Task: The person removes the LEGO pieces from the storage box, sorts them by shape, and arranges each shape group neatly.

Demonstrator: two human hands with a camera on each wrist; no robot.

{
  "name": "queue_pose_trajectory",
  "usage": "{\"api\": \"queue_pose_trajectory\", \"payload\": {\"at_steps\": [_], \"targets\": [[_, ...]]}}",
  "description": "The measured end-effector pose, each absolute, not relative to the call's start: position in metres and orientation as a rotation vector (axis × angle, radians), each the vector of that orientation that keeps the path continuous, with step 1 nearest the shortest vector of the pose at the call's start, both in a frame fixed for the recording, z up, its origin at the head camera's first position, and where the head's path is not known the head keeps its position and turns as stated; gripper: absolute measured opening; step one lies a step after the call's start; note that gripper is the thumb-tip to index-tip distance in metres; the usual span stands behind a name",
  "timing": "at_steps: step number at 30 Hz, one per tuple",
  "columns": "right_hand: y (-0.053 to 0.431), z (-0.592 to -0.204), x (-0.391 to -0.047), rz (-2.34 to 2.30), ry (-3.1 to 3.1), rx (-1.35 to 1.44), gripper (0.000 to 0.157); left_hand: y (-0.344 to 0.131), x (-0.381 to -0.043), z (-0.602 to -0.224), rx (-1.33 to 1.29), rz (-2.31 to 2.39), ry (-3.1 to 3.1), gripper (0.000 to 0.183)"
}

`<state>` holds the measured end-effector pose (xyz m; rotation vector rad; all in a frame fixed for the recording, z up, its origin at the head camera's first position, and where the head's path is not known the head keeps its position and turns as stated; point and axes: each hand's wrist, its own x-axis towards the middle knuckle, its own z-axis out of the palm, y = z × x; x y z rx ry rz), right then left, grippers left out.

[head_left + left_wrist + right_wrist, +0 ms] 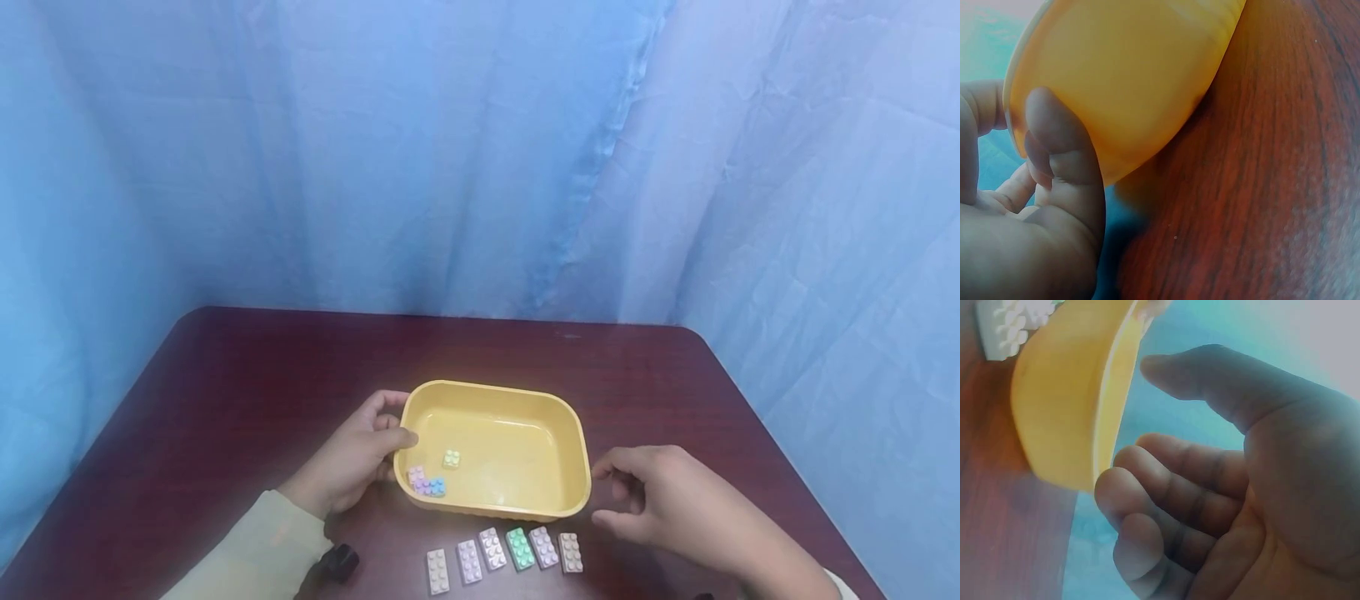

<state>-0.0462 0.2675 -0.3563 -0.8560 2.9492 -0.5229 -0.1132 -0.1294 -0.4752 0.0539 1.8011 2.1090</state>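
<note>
A yellow rectangular tub [506, 458] with rounded corners is gripped at its left rim by my left hand [360, 458]. In the left wrist view, the thumb [1060, 134] lies over the inner side of the wall and the fingers are outside it. Beside the tub's right end is my right hand [652, 500], fingers loosely bent, thumb apart, holding nothing. Its fingertips come right up to the tub's rim [1107, 394] in the right wrist view. Inside the tub lie a small pale yellow brick [451, 458], a pink brick [416, 473], a purple brick [422, 487] and a blue brick [438, 486].
Several studded toy bricks form a loose row in front of the tub, among them a green brick [520, 548] and a beige brick [571, 552]. The dark red-brown table [300, 358] has blue curtains [450, 167] around it. A small black object [342, 562] is near my left sleeve.
</note>
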Motion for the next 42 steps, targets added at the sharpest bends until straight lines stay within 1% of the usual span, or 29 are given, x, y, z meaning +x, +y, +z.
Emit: {"api": "queue_pose_trajectory", "payload": {"at_steps": [6, 18, 28, 33, 42], "targets": [[0.239, -0.354, -0.060, -0.542, 2.899, -0.989, 0.032, -0.130, -0.113, -0.475, 0.056, 2.109, 1.796, 0.066], [0.199, -0.354, -0.095, -0.524, 2.787, -1.072, 0.028, -0.128, -0.115, -0.477, 0.066, 2.108, 1.800, 0.066], [0.176, -0.348, -0.119, -0.471, 2.758, -1.120, 0.030, -0.128, -0.115, -0.476, 0.059, 2.117, 1.793, 0.066], [0.166, -0.350, -0.128, -0.431, 2.750, -1.100, 0.029, -0.128, -0.115, -0.475, 0.060, 2.107, 1.795, 0.066], [0.149, -0.366, -0.145, -0.340, 2.702, -1.007, 0.035, -0.129, -0.114, -0.475, 0.066, 2.100, 1.803, 0.066]]}}
